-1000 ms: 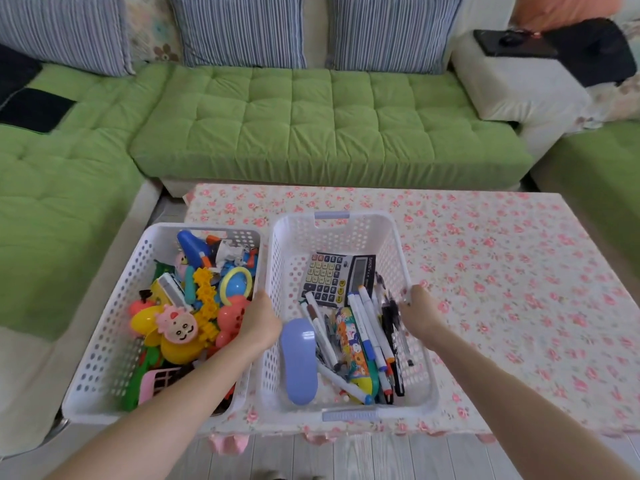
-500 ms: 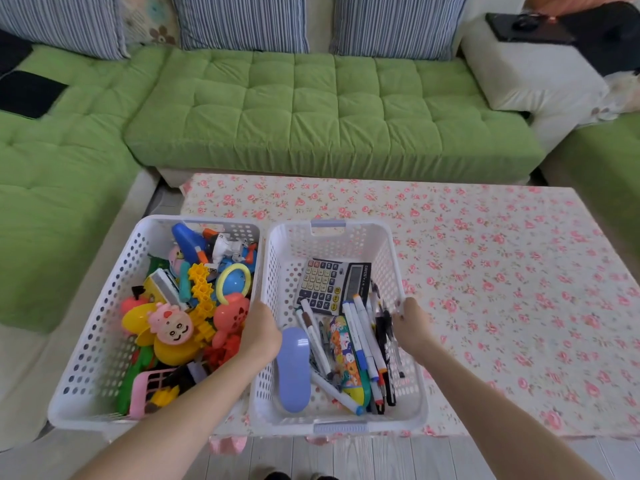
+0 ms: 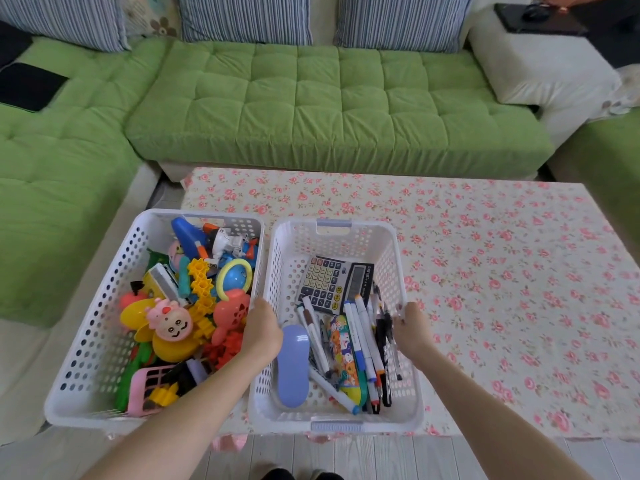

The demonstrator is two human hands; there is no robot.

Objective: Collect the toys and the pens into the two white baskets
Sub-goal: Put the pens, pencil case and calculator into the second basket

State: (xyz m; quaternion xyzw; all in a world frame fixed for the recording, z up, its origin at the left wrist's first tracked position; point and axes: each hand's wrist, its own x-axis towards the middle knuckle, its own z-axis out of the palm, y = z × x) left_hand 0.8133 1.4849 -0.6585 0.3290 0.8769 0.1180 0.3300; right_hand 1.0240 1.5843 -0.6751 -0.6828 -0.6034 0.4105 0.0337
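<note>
Two white perforated baskets stand side by side at the table's near left corner. The left basket [image 3: 93, 327] is full of colourful plastic toys [image 3: 180, 306] and overhangs the table's left edge. The right basket [image 3: 394, 258] holds several pens [image 3: 360, 337], a calculator [image 3: 334, 284], a patterned pencil case and a lilac case [image 3: 293, 365]. My left hand [image 3: 261, 329] grips the right basket's left rim, where the two baskets meet. My right hand [image 3: 410, 327] grips the same basket's right rim.
A table with a floral cloth [image 3: 502, 271] stretches to the right. A green sofa [image 3: 311, 105] wraps around the back and left, with striped cushions. A white armrest [image 3: 540, 64] with a black device is at the back right. Pale wooden floor lies below.
The right basket has slid toward me and slightly right under both hands, opening a small gap to the left basket. The view has tilted a little more downward.
</note>
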